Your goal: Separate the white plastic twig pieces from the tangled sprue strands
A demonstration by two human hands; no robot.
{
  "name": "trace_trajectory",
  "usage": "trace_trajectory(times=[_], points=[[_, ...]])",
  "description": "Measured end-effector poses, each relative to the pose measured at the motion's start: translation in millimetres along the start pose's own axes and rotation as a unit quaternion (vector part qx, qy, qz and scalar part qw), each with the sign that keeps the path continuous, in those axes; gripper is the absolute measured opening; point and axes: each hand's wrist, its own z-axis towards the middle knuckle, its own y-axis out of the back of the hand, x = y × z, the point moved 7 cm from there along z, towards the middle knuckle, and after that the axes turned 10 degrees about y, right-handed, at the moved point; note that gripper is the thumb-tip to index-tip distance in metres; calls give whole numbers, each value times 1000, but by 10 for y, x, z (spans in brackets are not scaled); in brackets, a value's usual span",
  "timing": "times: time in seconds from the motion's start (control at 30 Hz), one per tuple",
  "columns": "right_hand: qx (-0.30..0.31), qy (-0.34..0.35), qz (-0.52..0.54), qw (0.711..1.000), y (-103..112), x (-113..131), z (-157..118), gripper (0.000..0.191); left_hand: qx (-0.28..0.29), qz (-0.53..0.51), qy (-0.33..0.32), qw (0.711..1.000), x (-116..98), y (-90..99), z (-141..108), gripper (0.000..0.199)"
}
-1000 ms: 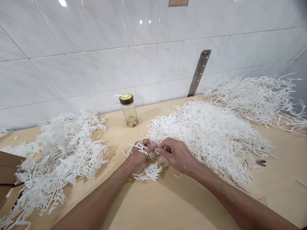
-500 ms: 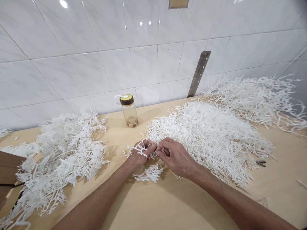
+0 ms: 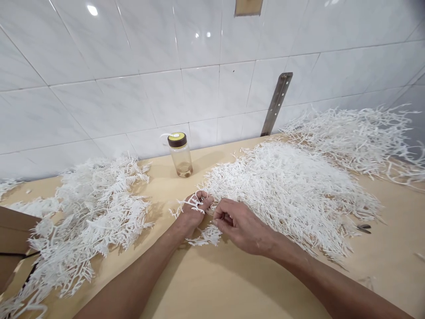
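My left hand point(image 3: 195, 212) is closed around a white branching plastic stem point(image 3: 191, 202), whose forked twigs stick out over the back of the hand. Close by on the right, my right hand point(image 3: 241, 226) has its thumb and fingers pinched together; whatever they hold is hidden or too small to make out. Beneath and between the hands, a white frond-like tuft point(image 3: 207, 235) shows just above the tabletop. Just beyond my right hand spreads a broad heap of thin white plastic sprigs point(image 3: 285, 190).
On the left lies a pile of white branched pieces point(image 3: 99, 208), beside a brown cardboard box point(image 3: 16, 239). A bottle point(image 3: 181, 157) with a dark and yellow lid stands near the tiled wall. Longer white stems point(image 3: 358, 137) fill the back right. A small dark tool point(image 3: 364, 228) lies right of the heap.
My right hand has drawn slightly down and away from my left, widening the gap between them. The left hand keeps its hold on the stem. The view has shifted a little.
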Motion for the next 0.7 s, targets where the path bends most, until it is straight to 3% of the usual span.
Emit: trace_trajectory(times=[0.1,0.2,0.37,0.5,0.7], points=[[-48,-72,6,996,118,-208,-17,10,42,10,9,999,-37,-42,-19,41],[-83,-119,-19,989,233,-393,-45,8,44,20,10,999,-71,-49,-45,42],[-125,-92,-110,982,351,-398,-51,14,47,46,2,998,-83,-60,-50,43],[-91,-81,-67,990,250,-365,-30,20,61,55,6,997,-72,-73,-64,44],[-35,-89,-40,995,115,-363,-17,14,65,51,16,996,-75,-98,-103,46]])
